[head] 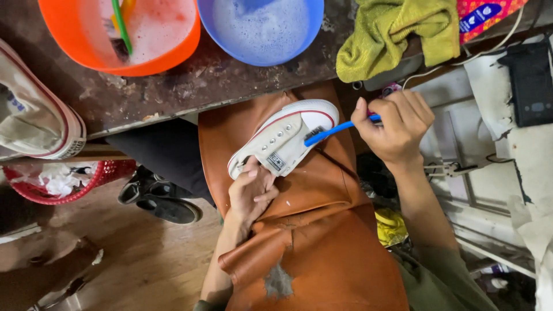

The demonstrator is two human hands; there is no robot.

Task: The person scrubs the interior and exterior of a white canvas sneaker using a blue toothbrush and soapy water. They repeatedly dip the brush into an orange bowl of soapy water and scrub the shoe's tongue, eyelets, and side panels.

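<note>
A small white canvas sneaker with a red sole stripe lies on a brown leather apron over my lap. My left hand grips the sneaker at its heel end. My right hand holds a blue toothbrush, whose bristle end rests on the sneaker near the toe cap.
On the worn wooden bench stand an orange basin of soapy water with a green brush and a blue basin of suds. A yellow-green cloth lies at the right. Another white sneaker sits left, above a red basket. Black shoes rest on the floor.
</note>
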